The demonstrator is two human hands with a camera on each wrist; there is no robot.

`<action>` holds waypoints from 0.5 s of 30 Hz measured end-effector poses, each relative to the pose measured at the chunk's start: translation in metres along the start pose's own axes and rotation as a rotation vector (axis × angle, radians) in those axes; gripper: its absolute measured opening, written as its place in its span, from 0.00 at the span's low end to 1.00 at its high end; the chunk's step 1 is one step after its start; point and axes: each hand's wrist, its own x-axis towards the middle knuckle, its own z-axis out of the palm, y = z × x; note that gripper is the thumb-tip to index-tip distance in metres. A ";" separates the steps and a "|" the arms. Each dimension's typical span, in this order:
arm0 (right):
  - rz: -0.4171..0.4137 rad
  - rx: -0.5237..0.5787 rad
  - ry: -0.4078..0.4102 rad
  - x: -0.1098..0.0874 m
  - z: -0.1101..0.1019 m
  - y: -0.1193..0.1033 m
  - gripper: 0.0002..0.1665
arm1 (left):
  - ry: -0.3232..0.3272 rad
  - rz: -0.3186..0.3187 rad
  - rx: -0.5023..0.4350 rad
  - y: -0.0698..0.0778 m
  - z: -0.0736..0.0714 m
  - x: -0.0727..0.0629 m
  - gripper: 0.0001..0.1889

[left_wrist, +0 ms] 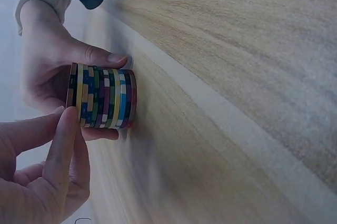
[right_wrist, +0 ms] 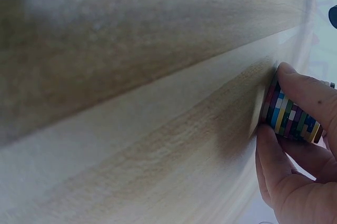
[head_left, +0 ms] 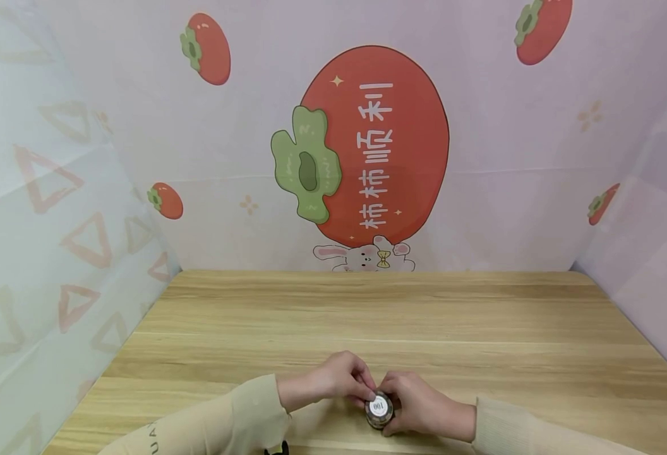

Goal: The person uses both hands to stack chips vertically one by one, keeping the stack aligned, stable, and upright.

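Note:
A short stack of multicoloured poker chips (head_left: 379, 409) stands on the wooden table (head_left: 367, 316) near its front edge, its top chip white with "100" on it. My right hand (head_left: 410, 404) grips the stack from the right, thumb and fingers curled round its striped side (right_wrist: 288, 114). My left hand (head_left: 352, 381) comes in from the left, and its fingertips (left_wrist: 67, 119) pinch the top chip's rim. In the left wrist view the stack (left_wrist: 102, 98) sits between my right hand's thumb (left_wrist: 100, 56) and a finger under it. Both forearms wear cream sleeves (head_left: 237, 417).
A backdrop with a large red persimmon print (head_left: 373, 145) closes off the table's far side. Patterned panels stand along the left (head_left: 55, 253) and right (head_left: 652, 265) sides. A small dark object (head_left: 276, 450) shows at the bottom edge under my left sleeve.

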 end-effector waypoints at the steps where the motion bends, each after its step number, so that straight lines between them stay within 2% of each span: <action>1: -0.001 -0.002 -0.001 0.000 0.000 0.000 0.21 | 0.002 0.005 0.002 -0.001 0.000 0.000 0.04; 7: 0.000 -0.012 -0.002 0.000 0.001 0.000 0.21 | 0.003 0.010 0.013 -0.002 0.002 0.001 0.03; 10: 0.009 -0.017 -0.004 0.000 0.001 0.000 0.22 | 0.004 0.018 0.052 -0.002 0.000 0.001 0.03; 15: 0.052 0.001 -0.026 -0.003 -0.002 0.001 0.26 | 0.023 0.056 0.129 -0.008 -0.012 0.006 0.03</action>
